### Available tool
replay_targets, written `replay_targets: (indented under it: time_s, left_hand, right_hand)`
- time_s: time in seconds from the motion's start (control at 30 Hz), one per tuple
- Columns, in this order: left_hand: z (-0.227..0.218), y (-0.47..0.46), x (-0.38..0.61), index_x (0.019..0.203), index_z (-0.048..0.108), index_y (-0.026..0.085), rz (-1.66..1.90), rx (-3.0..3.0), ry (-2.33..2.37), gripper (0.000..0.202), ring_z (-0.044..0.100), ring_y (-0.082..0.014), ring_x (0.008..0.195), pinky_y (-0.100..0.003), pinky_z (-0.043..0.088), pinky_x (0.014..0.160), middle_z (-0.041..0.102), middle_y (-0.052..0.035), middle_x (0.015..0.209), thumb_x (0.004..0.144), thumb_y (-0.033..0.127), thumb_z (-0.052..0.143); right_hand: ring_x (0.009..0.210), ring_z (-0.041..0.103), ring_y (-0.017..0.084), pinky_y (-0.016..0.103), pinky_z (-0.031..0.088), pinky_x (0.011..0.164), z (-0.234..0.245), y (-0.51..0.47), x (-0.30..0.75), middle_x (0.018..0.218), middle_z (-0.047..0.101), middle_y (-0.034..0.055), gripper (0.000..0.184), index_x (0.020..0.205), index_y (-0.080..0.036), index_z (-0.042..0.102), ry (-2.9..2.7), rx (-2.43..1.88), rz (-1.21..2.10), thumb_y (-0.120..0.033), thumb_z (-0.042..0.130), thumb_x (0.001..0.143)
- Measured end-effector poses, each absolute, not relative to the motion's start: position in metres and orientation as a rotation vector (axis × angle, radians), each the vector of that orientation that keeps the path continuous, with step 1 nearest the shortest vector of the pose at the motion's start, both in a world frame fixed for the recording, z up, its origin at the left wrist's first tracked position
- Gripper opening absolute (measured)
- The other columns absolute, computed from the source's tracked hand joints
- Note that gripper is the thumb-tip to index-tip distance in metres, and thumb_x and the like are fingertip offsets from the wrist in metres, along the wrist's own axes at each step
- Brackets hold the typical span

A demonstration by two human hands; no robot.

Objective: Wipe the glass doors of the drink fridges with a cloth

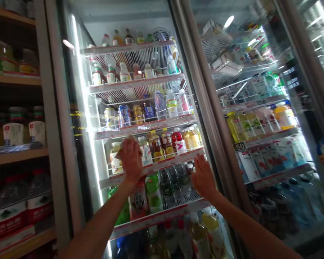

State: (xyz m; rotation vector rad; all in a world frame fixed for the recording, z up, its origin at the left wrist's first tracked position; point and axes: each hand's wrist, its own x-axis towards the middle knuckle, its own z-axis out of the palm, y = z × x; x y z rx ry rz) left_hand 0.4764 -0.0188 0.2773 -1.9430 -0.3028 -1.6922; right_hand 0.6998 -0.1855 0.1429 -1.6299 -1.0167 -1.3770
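In the head view, my left hand (pixel 132 160) presses a crumpled brownish cloth (pixel 120 154) flat against the glass door (pixel 129 16) of a drinks fridge. The cloth is blurred and mostly covered by my fingers. Lower and to the right, my right hand (pixel 204 178) rests by the door's right side with fingers stretched out, holding nothing. Behind the glass, near my left hand, stand a pale-labelled bottle (pixel 116 158) and dark iced tea bottles (pixel 157 146). A red drink bottle (pixel 179 141) stands between the two hands.
A second fridge door (pixel 259 86) with bottles and cartons is at the right, past a metal frame (pixel 205 90). Wooden shelves (pixel 18 156) with bottles stand at the left. A bright light strip (pixel 83 93) runs down the fridge's left inside edge.
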Motion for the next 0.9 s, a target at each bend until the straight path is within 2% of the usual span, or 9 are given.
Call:
replay_targets:
  time_s: [0.1, 0.17, 0.33, 0.4, 0.47, 0.6, 0.7, 0.8, 0.9]
  left_hand:
    - [0.275, -0.037, 0.505, 0.133, 0.042, 0.02, -1.295, -2.004, -0.038, 0.045, 0.018, -0.0219, 0.14, -0.046, 0.017, 0.113, 0.045, -0.0076, 0.139, 0.088, 0.019, 0.04]
    - [0.29, -0.035, 0.5, 0.132, 0.044, 0.023, -1.21, -2.017, 0.035, 0.045, 0.02, -0.0204, 0.139, -0.043, 0.019, 0.113, 0.043, -0.0051, 0.141, 0.088, 0.018, 0.042]
    - [0.336, -0.032, 0.505, 0.131, 0.044, 0.014, -1.874, -1.763, -0.38, 0.047, 0.01, -0.0288, 0.141, -0.052, 0.015, 0.113, 0.025, -0.0114, 0.15, 0.085, 0.017, 0.044]
    - [0.313, -0.048, 0.533, 0.131, 0.045, 0.015, -1.738, -1.861, -0.247, 0.046, 0.009, -0.0282, 0.141, -0.053, 0.014, 0.113, 0.03, -0.0107, 0.148, 0.085, 0.016, 0.043]
    - [0.264, -0.068, 0.558, 0.13, 0.047, 0.019, -1.349, -2.009, 0.089, 0.044, 0.011, -0.0249, 0.141, -0.052, 0.017, 0.113, 0.038, -0.0074, 0.144, 0.086, 0.014, 0.041]
    - [0.175, -0.084, 0.563, 0.13, 0.046, 0.022, -0.827, -1.998, 0.5, 0.042, 0.014, -0.0209, 0.141, -0.042, 0.02, 0.114, 0.033, -0.0009, 0.147, 0.088, 0.02, 0.043]
    - [0.183, -0.074, 0.546, 0.132, 0.043, 0.021, -0.907, -1.986, 0.436, 0.044, 0.011, -0.019, 0.141, -0.04, 0.019, 0.114, 0.034, -0.0031, 0.147, 0.089, 0.019, 0.042]
    - [0.201, -0.066, 0.538, 0.132, 0.043, 0.019, -1.265, -1.965, 0.045, 0.046, 0.006, -0.0225, 0.141, -0.048, 0.016, 0.113, 0.038, -0.0085, 0.144, 0.087, 0.013, 0.041]
    - [0.169, -0.062, 0.523, 0.13, 0.046, 0.021, -1.025, -2.024, 0.241, 0.044, 0.011, -0.0215, 0.141, -0.047, 0.015, 0.114, 0.039, -0.0056, 0.143, 0.087, 0.015, 0.042]
  right_hand:
    - [0.139, 0.019, 0.025, 0.049, 0.028, 0.108, 0.147, -0.191, 0.707, 0.148, 0.029, 0.0132, 0.058, 0.144, -0.014, 0.022, -1.023, -1.63, -1.403, -0.02, 0.036, 0.088]
    - [0.138, 0.021, 0.025, 0.05, 0.027, 0.108, 0.151, -0.195, 0.713, 0.147, 0.029, 0.0125, 0.054, 0.141, -0.015, 0.028, -0.992, -1.639, -1.395, -0.022, 0.036, 0.088]
    - [0.14, 0.016, 0.024, 0.048, 0.029, 0.107, 0.156, -0.202, 0.724, 0.15, 0.024, 0.0114, 0.055, 0.143, -0.017, 0.025, -1.005, -1.619, -1.326, -0.022, 0.036, 0.089]
    - [0.14, 0.015, 0.024, 0.047, 0.029, 0.107, 0.154, -0.204, 0.725, 0.149, 0.025, 0.0111, 0.056, 0.143, -0.017, 0.024, -1.04, -1.593, -1.313, -0.021, 0.035, 0.089]
    - [0.14, 0.015, 0.024, 0.047, 0.03, 0.107, 0.148, -0.208, 0.726, 0.149, 0.027, 0.011, 0.055, 0.143, -0.017, 0.026, -1.071, -1.579, -1.306, -0.02, 0.035, 0.089]
    - [0.139, 0.019, 0.023, 0.046, 0.032, 0.106, 0.127, -0.219, 0.731, 0.146, 0.032, 0.0112, 0.054, 0.142, -0.016, 0.027, -1.155, -1.586, -1.303, -0.019, 0.033, 0.089]
    - [0.139, 0.02, 0.023, 0.046, 0.034, 0.105, 0.106, -0.225, 0.733, 0.145, 0.034, 0.0122, 0.056, 0.143, -0.015, 0.024, -1.145, -1.601, -1.303, -0.016, 0.033, 0.088]
    - [0.139, 0.019, 0.023, 0.047, 0.033, 0.105, 0.088, -0.224, 0.724, 0.145, 0.034, 0.0128, 0.058, 0.144, -0.016, 0.021, -1.15, -1.61, -1.31, -0.014, 0.033, 0.087]
    - [0.139, 0.017, 0.024, 0.047, 0.031, 0.107, 0.075, -0.218, 0.706, 0.144, 0.035, 0.0137, 0.059, 0.143, -0.013, 0.024, -1.276, -1.592, -1.322, -0.012, 0.034, 0.085]
